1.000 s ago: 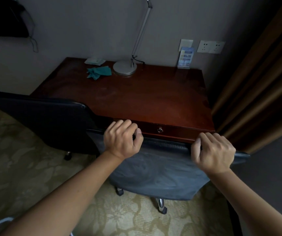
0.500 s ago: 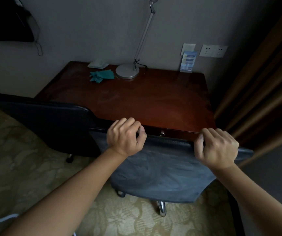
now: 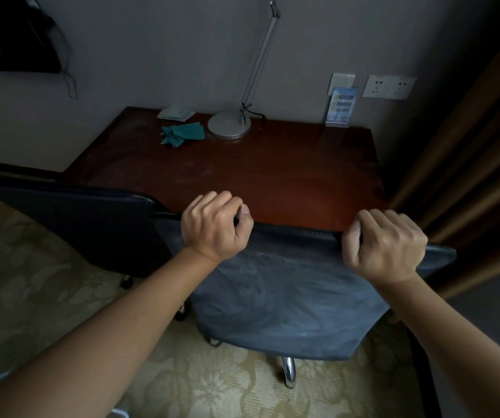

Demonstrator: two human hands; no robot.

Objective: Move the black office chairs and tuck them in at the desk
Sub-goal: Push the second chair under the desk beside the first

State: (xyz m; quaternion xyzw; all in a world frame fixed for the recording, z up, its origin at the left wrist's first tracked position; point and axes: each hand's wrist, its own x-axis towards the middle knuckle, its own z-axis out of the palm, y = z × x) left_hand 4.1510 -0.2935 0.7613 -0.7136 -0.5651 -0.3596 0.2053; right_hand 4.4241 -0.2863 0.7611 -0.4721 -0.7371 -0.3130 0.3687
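Two bare hands clamp the top edge of a black padded office chair with chrome legs (image 3: pixel 278 300) at a dark red wooden bench (image 3: pixel 242 176). The left hand (image 3: pixel 215 226) closes its grip over the backrest's left end; the right hand (image 3: pixel 386 242) does the same near the right end, fingers curled over the rim. The backrest's long axis runs from 9 to 3 o'clock, parallel to the bench's front edge, which lies at 12 o'clock just beyond the knuckles. The top rim appears to meet that edge, so any remaining push would go straight ahead, both hands equally near. A second black office chair (image 3: pixel 70 224) stands at 9 o'clock, its backrest overlapping the first chair's left end, likewise against the bench.
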